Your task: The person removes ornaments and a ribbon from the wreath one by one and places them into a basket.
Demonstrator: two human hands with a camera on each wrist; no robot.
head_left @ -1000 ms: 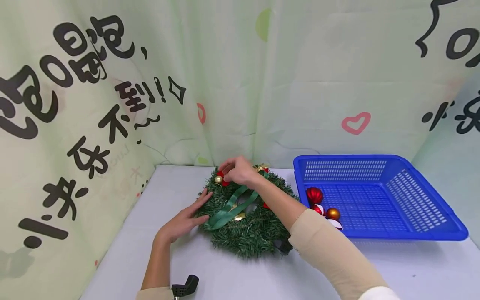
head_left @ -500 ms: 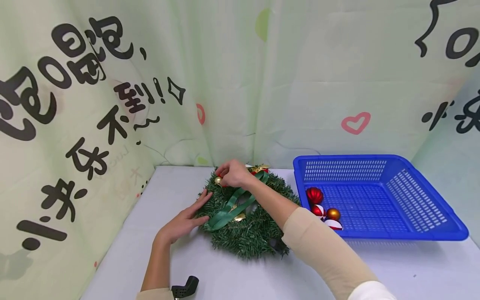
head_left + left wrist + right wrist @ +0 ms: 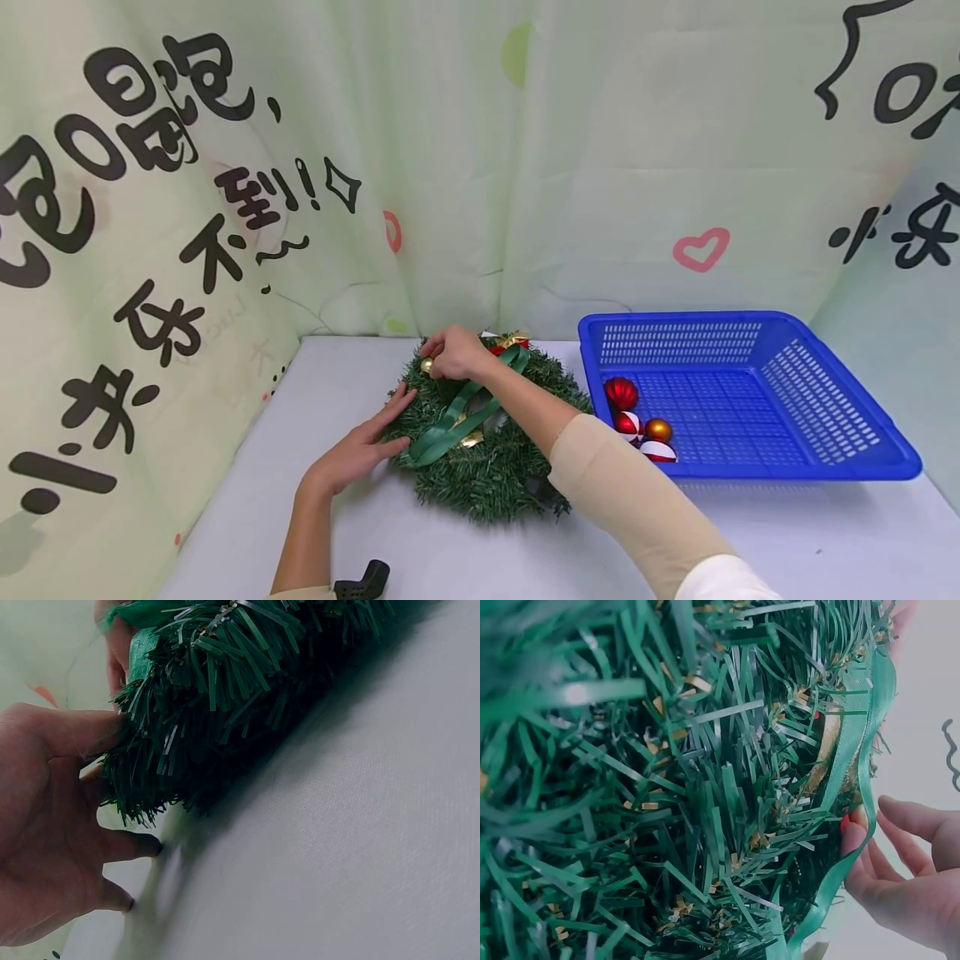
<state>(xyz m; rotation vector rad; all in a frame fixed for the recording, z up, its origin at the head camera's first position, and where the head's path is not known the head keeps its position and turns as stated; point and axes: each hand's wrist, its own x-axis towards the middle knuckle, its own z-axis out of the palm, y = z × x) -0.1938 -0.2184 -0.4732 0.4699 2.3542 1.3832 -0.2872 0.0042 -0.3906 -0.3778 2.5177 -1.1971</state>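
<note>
A green tinsel wreath (image 3: 480, 487) lies on the table, a loop of green ribbon (image 3: 435, 442) across its middle. My left hand (image 3: 360, 450) rests against its left edge, fingers spread and thumb near the ribbon. In the left wrist view that thumb meets the tinsel while lower fingertips reach the tabletop. Over the far left of the wreath, my right hand (image 3: 456, 354) curls its fingers beside a small gold ball (image 3: 427, 365). A bit of red ornament (image 3: 845, 823) shows at its fingertips in the right wrist view; the hand mostly hides it.
To the right stands a blue plastic basket (image 3: 855, 454). Inside its left side lie a red ribbed bauble (image 3: 622, 393), an orange-gold ball (image 3: 658, 431) and red-and-white balls (image 3: 628, 427). A red-and-gold bow (image 3: 513, 342) sits at the wreath's back. Printed curtains hang behind.
My right hand has shifted slightly lower and closed in over the red ornament, which it now mostly covers. The left hand keeps its place on the wreath. The view has turned slightly right.
</note>
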